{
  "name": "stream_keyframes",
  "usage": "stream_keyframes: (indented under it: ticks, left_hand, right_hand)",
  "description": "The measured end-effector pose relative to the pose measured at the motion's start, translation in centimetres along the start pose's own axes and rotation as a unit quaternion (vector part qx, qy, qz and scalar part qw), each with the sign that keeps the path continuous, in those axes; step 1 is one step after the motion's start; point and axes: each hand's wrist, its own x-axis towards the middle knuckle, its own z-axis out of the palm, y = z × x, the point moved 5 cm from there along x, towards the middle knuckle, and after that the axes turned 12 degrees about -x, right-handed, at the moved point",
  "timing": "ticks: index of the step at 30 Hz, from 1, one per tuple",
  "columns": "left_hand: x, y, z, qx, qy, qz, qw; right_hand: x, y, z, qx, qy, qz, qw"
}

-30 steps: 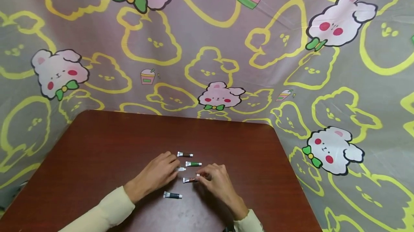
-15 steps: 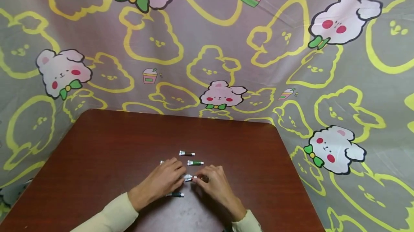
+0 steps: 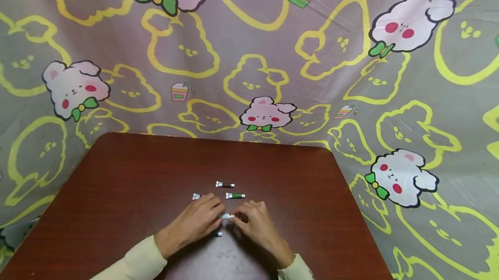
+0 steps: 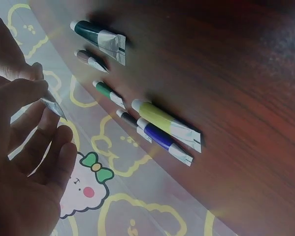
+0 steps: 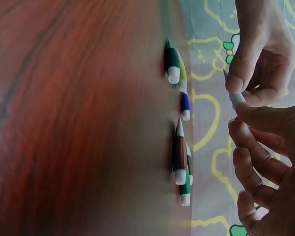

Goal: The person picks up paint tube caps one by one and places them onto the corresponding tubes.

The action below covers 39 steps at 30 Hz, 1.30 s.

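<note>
Both hands hold a small white-and-silver paint tube [image 3: 227, 216] between them, raised over the table. My left hand [image 3: 195, 217] pinches its flat end between thumb and finger. My right hand [image 3: 255, 223] pinches the cap end; in the right wrist view its other fingers [image 5: 260, 167] are spread apart. Past the hands lie a brown paint tube [image 3: 225, 184] and a green paint tube [image 3: 235, 196]. The left wrist view also shows a dark teal tube [image 4: 90, 33], a reddish-brown tube [image 4: 84, 58], a yellow tube [image 4: 157, 118] and a purple-blue tube [image 4: 157, 133], partly or wholly hidden in the head view.
The tubes lie on a dark red-brown wooden table [image 3: 148, 171] with rounded far corners. A grey cloth [image 3: 210, 54] printed with yellow outlines and rabbit faces hangs behind and along the sides.
My left hand has brought the white tube nearer and slightly right, to my right hand, which now pinches its cap end. The reddish-brown tube has become hidden in the head view.
</note>
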Motion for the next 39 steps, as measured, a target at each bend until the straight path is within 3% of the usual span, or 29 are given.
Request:
stream_keyframes:
  ticks: [5, 13, 27, 32, 35, 39]
  left_hand:
    - [-0.2, 0.1, 0.0, -0.017, 0.001, -0.001, 0.9999]
    - [-0.4, -0.4, -0.3, -0.065, 0.023, -0.025, 0.9973]
    - [0.3, 0.2, -0.9, -0.038, 0.032, -0.002, 0.9987]
    - [0.2, 0.1, -0.9, -0.040, 0.037, 0.003, 0.9985]
    - [0.1, -0.1, -1.0, -0.043, 0.040, 0.003, 0.9982]
    - [-0.2, -0.4, -1.0, -0.042, 0.039, -0.003, 0.9983]
  right_hand:
    - [-0.1, -0.3, 0.2, -0.003, 0.019, -0.012, 1.000]
    - [0.0, 0.0, 0.2, 0.084, 0.043, 0.016, 0.995]
    - [0.2, -0.1, 0.3, 0.076, 0.055, 0.044, 0.995]
    - [0.4, 0.3, 0.5, 0.150, 0.036, 0.057, 0.986]
    - [0.1, 0.4, 0.5, 0.175, 0.024, 0.047, 0.983]
    - [-0.2, 0.3, 0.2, 0.135, 0.031, 0.009, 0.990]
